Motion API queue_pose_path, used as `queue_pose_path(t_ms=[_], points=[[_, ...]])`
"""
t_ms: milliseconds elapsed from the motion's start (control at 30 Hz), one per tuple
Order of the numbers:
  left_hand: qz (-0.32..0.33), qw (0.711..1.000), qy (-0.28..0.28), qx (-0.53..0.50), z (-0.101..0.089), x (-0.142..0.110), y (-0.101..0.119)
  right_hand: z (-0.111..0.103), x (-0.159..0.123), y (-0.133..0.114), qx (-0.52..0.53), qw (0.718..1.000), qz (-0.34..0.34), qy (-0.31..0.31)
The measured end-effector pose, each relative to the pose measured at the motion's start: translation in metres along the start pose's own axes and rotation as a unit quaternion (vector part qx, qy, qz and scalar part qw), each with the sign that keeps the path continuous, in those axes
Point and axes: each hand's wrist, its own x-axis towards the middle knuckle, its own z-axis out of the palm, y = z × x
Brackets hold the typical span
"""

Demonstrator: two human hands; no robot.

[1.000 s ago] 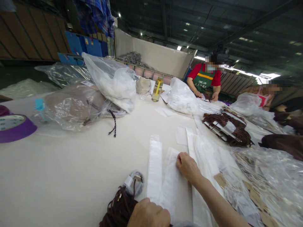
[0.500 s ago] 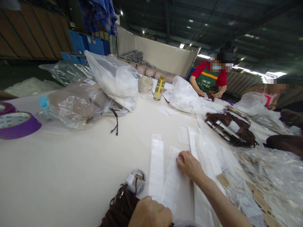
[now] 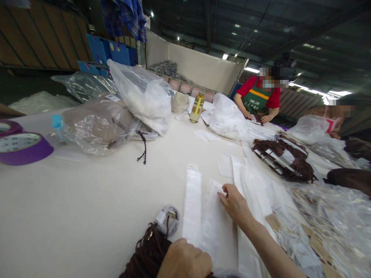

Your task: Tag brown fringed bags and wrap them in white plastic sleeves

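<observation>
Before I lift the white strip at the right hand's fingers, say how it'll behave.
The white strip will probably flop, as it looks thin and slightly wrinkled. Its filmy look suggests it's light for its size. Its sheen hints it may slide easily.

2 tape rolls (image 3: 30, 152), left edge | 1 upright bottle (image 3: 197, 108) | plaid cloth (image 3: 124, 19) hanging

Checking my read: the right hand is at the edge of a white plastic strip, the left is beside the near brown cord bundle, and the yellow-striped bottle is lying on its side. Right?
Not quite: the head view shows the yellow-striped bottle standing upright. The right hand is at the white plastic strip, the left hand beside the brown cord bundle.
</observation>
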Motion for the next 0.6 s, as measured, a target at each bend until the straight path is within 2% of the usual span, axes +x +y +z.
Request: queue_pose_path(t_ms=[100, 233, 400, 500, 600], points=[[-0.003, 1.000, 0.011, 0.002, 0.000, 0.000, 0.000, 0.003, 0.000, -0.001, 0.010, 1.000, -0.002, 0.004], [0.001, 1.000, -0.007, -0.004, 0.001, -0.001, -0.002, 0.006, 0.000, -0.002, 0.026, 0.999, -0.028, 0.019], [-0.005, 1.000, -0.013, -0.012, 0.001, -0.002, -0.002, -0.002, -0.002, -0.003, 0.063, 0.995, -0.049, 0.056], [-0.009, 1.000, -0.015, -0.015, 0.002, -0.003, -0.002, -0.010, -0.002, -0.008, 0.098, 0.990, -0.042, 0.093], [-0.013, 0.999, -0.031, -0.022, 0.002, -0.005, -0.002, -0.016, -0.005, -0.013, 0.148, 0.981, -0.006, 0.123]])
